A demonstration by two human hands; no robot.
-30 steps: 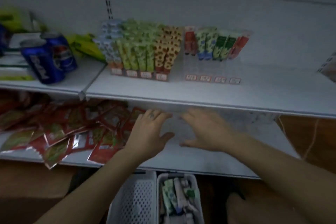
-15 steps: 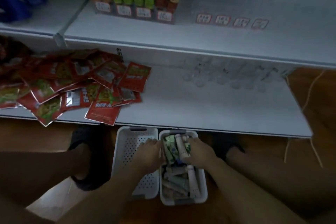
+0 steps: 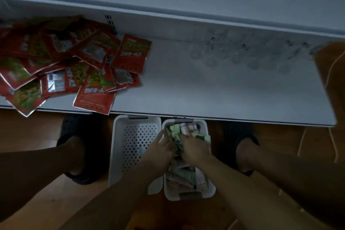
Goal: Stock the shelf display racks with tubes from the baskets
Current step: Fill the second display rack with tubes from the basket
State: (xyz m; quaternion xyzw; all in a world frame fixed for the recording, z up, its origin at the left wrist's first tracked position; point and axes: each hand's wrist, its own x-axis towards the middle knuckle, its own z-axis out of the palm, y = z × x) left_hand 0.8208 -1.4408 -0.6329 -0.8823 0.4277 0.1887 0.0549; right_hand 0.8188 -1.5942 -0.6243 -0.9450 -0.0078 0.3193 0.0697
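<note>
Two white baskets stand on the floor under the lower shelf's front edge. The left basket (image 3: 121, 136) shows only its perforated bottom. Many tubes (image 3: 183, 175), mostly green and pale, fill the right basket (image 3: 189, 197). Both my hands reach into it. My left hand (image 3: 160, 150) and my right hand (image 3: 197, 150) grip a bunch of green tubes (image 3: 174, 133) between them at the basket's far end. The index finger of my left hand lies straight along the bunch. A clear plastic display rack (image 3: 242, 52) stands at the back right of the lower shelf (image 3: 205, 95).
A heap of red snack packets (image 3: 74, 65) covers the left of the lower shelf, some overhanging its front edge. The upper shelf (image 3: 168, 5) juts out above. My feet in dark slippers (image 3: 80, 147) flank the baskets on a wooden floor.
My hands left the lower shelf and dropped into the right basket, where they closed round tubes. My view tilted down from the upper shelf racks to the baskets.
</note>
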